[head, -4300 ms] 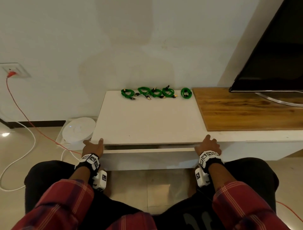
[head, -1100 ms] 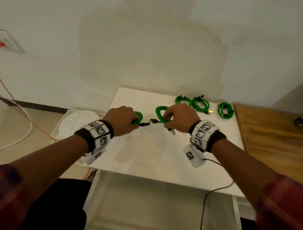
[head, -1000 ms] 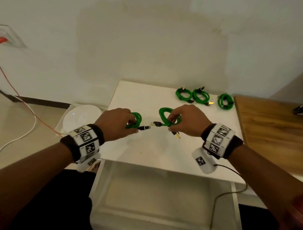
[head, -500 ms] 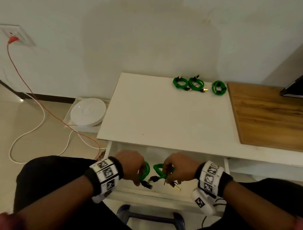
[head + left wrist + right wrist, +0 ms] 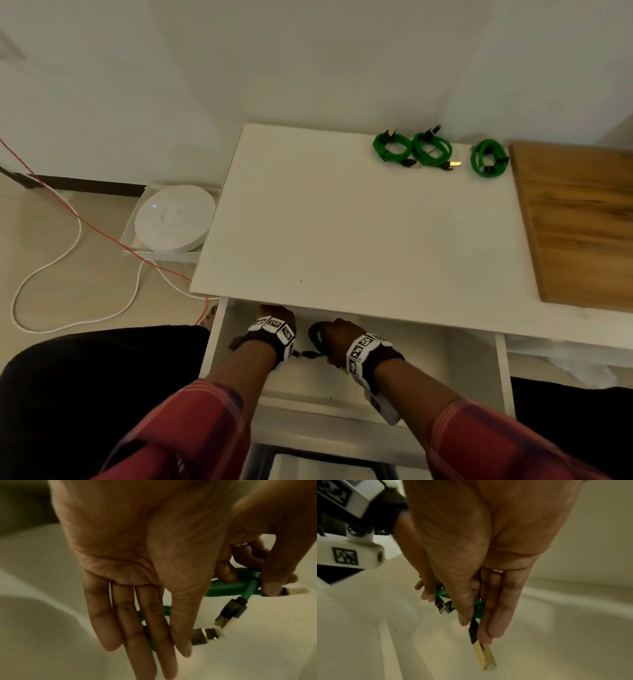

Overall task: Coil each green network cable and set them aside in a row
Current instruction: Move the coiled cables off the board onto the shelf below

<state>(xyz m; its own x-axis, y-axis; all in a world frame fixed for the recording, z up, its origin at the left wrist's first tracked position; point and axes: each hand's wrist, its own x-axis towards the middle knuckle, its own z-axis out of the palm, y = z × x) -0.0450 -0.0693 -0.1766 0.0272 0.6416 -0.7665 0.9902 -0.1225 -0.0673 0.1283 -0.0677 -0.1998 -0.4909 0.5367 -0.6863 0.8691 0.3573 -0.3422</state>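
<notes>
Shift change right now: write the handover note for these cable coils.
Left hand: open, straight fingers over a green coil lying in the open drawer; contact unclear.
Right hand: pinches a second coil, low in the drawer.
Done: three coils lie in a row at the far edge of the white tabletop.
Left: the two drawer coils are not in that row.

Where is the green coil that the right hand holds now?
In the head view, the coil is inside the open drawer below the white tabletop, pinched by the right hand, beside the left hand.
</notes>
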